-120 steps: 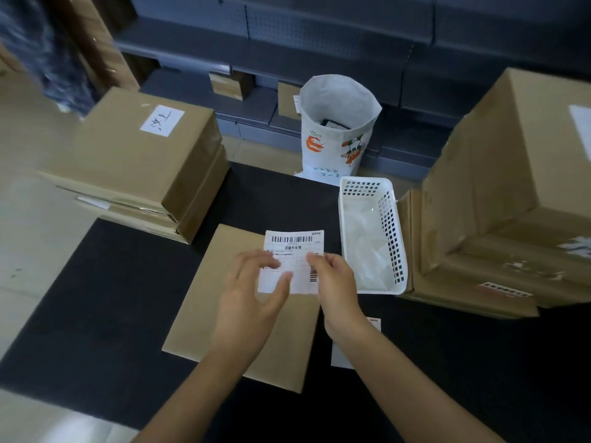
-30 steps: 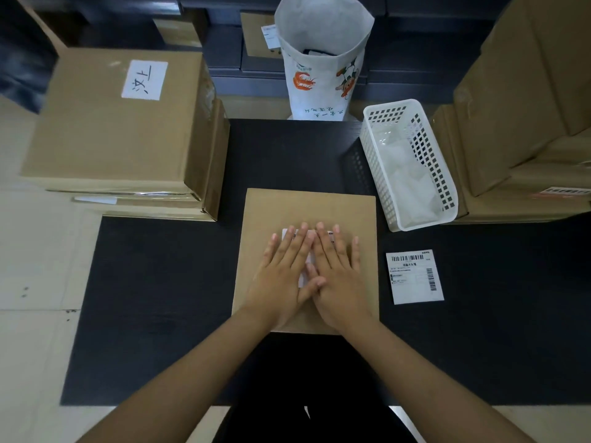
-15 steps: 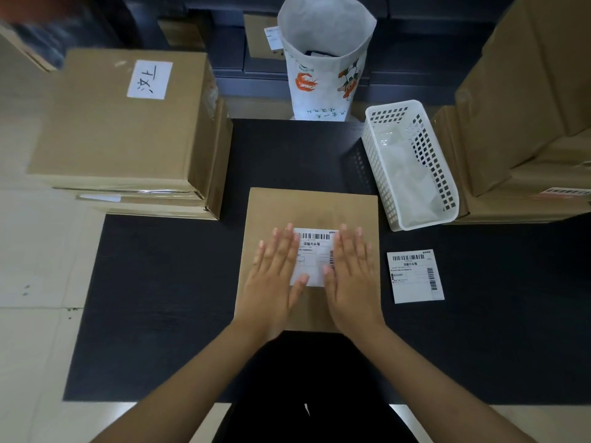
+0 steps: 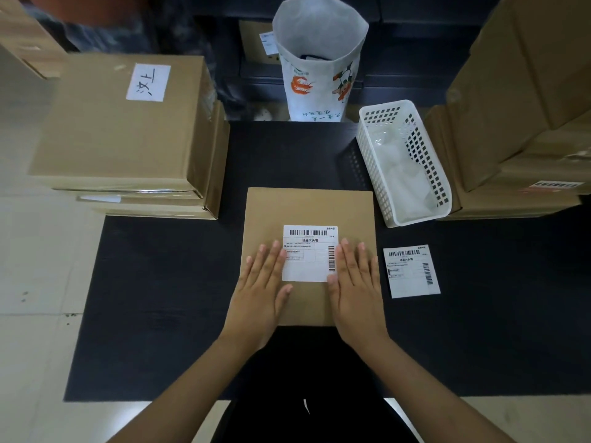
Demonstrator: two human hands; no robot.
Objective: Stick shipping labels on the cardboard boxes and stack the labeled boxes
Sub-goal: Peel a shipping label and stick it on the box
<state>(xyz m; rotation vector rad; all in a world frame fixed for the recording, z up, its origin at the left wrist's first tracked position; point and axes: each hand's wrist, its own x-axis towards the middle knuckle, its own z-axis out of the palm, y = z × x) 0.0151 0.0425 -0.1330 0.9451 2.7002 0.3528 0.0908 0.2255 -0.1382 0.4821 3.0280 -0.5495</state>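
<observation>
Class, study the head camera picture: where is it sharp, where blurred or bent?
Head view: the label on the box is sharp, barcode crisp; top-left corner is blurred; wide lens bows the stacks outward; soft, even light, faint shadows under the hands.

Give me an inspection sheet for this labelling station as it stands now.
Surface: black mat on a pale tiled floor.
Job's things: flat cardboard box in the middle with a shipping label stuck on top; spare label lying on the mat to its right; box stack at left, top box bearing a handwritten sticker; second stack at right.
Clutter: white basket holding clear plastic; open printed bag behind the mat.
Hands: left hand and right hand flat on the box, either side of the label.
Cables: nothing seen.
Surroundings: dark shelving behind.
</observation>
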